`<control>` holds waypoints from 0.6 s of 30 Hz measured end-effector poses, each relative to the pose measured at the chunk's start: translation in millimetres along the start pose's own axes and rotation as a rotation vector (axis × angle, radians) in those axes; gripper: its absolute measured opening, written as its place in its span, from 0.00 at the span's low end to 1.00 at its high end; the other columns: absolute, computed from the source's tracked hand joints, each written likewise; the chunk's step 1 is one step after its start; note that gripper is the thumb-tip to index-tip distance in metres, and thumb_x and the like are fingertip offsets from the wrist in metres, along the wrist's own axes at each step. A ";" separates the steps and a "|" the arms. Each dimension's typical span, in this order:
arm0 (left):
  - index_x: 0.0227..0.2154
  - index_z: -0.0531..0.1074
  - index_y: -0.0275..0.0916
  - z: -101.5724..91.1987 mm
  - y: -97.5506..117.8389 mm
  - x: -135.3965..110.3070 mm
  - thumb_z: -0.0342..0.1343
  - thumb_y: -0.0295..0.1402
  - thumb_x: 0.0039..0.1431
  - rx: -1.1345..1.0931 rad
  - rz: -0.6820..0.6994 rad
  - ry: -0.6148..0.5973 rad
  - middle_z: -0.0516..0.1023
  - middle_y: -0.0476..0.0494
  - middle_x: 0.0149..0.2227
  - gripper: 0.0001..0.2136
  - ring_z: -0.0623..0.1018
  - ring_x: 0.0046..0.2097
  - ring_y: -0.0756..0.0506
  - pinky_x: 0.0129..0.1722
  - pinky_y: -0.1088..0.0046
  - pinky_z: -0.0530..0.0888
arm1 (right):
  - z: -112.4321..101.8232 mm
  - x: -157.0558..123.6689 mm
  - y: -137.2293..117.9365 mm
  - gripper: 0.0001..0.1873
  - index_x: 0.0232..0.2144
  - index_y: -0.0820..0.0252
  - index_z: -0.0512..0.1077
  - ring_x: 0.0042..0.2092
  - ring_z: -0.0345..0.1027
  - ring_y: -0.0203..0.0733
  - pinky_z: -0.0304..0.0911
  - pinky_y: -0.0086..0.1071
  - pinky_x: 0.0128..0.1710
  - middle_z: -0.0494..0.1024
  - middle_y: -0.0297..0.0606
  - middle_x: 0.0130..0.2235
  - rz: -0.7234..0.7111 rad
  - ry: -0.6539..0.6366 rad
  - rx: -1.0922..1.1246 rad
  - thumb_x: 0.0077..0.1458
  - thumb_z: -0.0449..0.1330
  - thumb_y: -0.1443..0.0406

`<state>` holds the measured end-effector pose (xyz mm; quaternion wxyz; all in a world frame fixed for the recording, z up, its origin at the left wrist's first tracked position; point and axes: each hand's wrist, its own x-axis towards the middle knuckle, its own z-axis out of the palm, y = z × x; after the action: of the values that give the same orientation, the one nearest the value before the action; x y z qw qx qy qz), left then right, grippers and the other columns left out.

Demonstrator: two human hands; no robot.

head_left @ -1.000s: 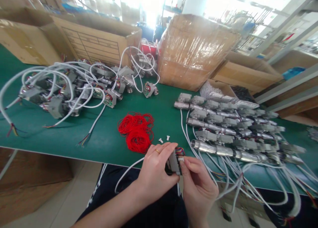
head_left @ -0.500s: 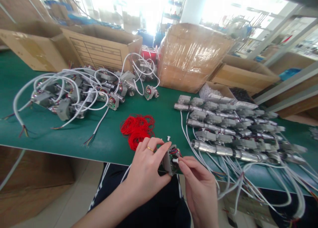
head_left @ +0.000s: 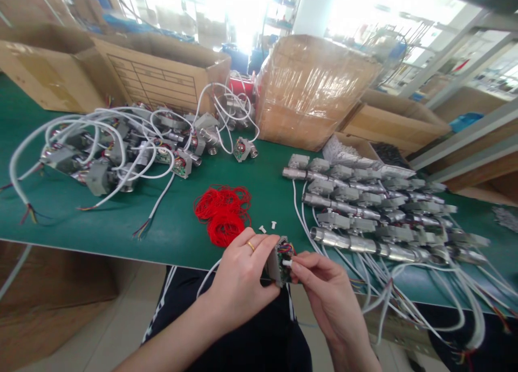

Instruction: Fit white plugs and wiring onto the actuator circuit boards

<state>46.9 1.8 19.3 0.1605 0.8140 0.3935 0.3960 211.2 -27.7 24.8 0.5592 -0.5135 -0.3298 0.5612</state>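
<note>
My left hand (head_left: pixel 246 277) grips a grey actuator housing (head_left: pixel 275 265) by its back and sides, just over the table's front edge. The housing's open face, with a circuit board and coloured wires, is turned to the right. My right hand (head_left: pixel 324 283) pinches a small white plastic peg (head_left: pixel 287 263) between thumb and forefinger, its end against the open face; how deep it sits cannot be seen. Two similar white pegs (head_left: pixel 274 225) lie on the table just beyond the housing. Close to my left hand is a bundle of red wire (head_left: pixel 225 221).
Grey valve units (head_left: pixel 99 178) with white cables are heaped at left. Rows of metal-bodied units (head_left: pixel 348 241) lie at right, cables hanging over the front edge. Cardboard boxes (head_left: pixel 162 72) and a film-wrapped carton (head_left: pixel 311 91) line the back of the green table (head_left: pixel 109 226).
The view has shifted slightly. My left fingers have drawn back a little, uncovering the second loose white peg. My right hand stays at the housing's face, its wrist turned slightly.
</note>
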 end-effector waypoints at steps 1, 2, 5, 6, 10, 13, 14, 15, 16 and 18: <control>0.49 0.70 0.35 0.1 0.2 0.3 0.61 0.21 0.48 -0.001 0.004 0.006 0.83 0.40 0.44 0.22 0.81 0.41 0.38 0.44 0.60 0.77 | 0.1 0.6 -1.2 0.12 0.20 0.59 0.81 0.26 0.70 0.33 0.69 0.25 0.27 0.77 0.34 0.22 0.012 -0.008 0.007 0.39 0.79 0.59; 0.48 0.70 0.35 0.4 0.1 0.4 0.61 0.21 0.48 -0.001 0.013 0.012 0.83 0.39 0.44 0.22 0.81 0.41 0.39 0.43 0.60 0.77 | 0.0 1.1 -2.3 0.12 0.20 0.60 0.81 0.25 0.69 0.33 0.69 0.25 0.26 0.77 0.34 0.22 0.026 -0.016 0.014 0.39 0.79 0.60; 0.48 0.71 0.34 2.1 -1.0 -0.3 0.61 0.20 0.47 0.003 0.042 -0.002 0.83 0.38 0.44 0.22 0.81 0.41 0.38 0.43 0.59 0.77 | -1.6 1.3 -3.6 0.14 0.19 0.60 0.80 0.25 0.70 0.32 0.69 0.25 0.26 0.77 0.34 0.22 0.075 -0.021 0.033 0.37 0.79 0.60; 0.49 0.71 0.33 2.9 -1.3 -0.8 0.61 0.20 0.48 0.004 0.051 -0.009 0.82 0.38 0.45 0.22 0.81 0.42 0.38 0.44 0.59 0.77 | -2.6 0.9 -3.3 0.14 0.19 0.61 0.80 0.25 0.70 0.32 0.69 0.24 0.26 0.78 0.34 0.22 0.093 -0.017 0.035 0.36 0.80 0.60; 0.50 0.70 0.33 5.0 -1.2 -2.9 0.61 0.20 0.51 0.011 0.067 -0.018 0.82 0.38 0.45 0.22 0.81 0.42 0.38 0.47 0.57 0.76 | -7.3 -1.1 -1.1 0.16 0.20 0.61 0.80 0.26 0.70 0.32 0.69 0.25 0.27 0.79 0.34 0.24 0.149 -0.006 0.033 0.35 0.80 0.58; 0.50 0.71 0.34 3.0 -0.4 -4.6 0.61 0.19 0.47 -0.001 0.048 -0.036 0.82 0.39 0.45 0.24 0.81 0.43 0.37 0.49 0.56 0.75 | -10.8 -0.5 -1.2 0.18 0.20 0.62 0.77 0.28 0.68 0.32 0.67 0.24 0.28 0.77 0.32 0.25 0.124 -0.014 0.018 0.35 0.80 0.59; 0.50 0.71 0.35 1.6 -0.5 -5.3 0.62 0.19 0.45 -0.028 0.026 -0.050 0.82 0.40 0.45 0.25 0.81 0.43 0.37 0.49 0.56 0.75 | -11.9 0.3 -1.9 0.18 0.22 0.62 0.76 0.29 0.68 0.32 0.66 0.23 0.29 0.76 0.31 0.25 0.106 -0.026 -0.002 0.36 0.80 0.60; 0.49 0.71 0.37 0.0 -0.9 -6.0 0.62 0.19 0.43 -0.070 -0.006 -0.069 0.82 0.41 0.45 0.26 0.80 0.42 0.38 0.49 0.56 0.75 | -12.8 1.2 -2.9 0.18 0.24 0.61 0.75 0.30 0.68 0.32 0.66 0.23 0.30 0.75 0.30 0.26 0.091 -0.051 -0.031 0.37 0.79 0.60; 0.48 0.71 0.38 -1.8 -1.7 -6.7 0.63 0.19 0.42 -0.122 -0.044 -0.091 0.82 0.43 0.44 0.27 0.79 0.42 0.38 0.48 0.57 0.75 | -13.5 2.1 -4.1 0.18 0.28 0.60 0.75 0.32 0.69 0.33 0.67 0.24 0.31 0.76 0.31 0.29 0.084 -0.087 -0.066 0.39 0.79 0.61; 0.47 0.72 0.40 -5.7 -4.0 -8.4 0.67 0.20 0.42 -0.230 -0.122 -0.136 0.81 0.46 0.42 0.26 0.78 0.41 0.40 0.45 0.60 0.76 | -12.9 3.7 -6.7 0.19 0.38 0.57 0.76 0.38 0.74 0.38 0.71 0.28 0.36 0.80 0.35 0.36 0.097 -0.185 -0.139 0.44 0.76 0.60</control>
<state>37.2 -2.4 16.2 0.3029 0.7898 0.3822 0.3720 225.9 -25.7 27.0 0.4616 -0.5122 -0.3929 0.6085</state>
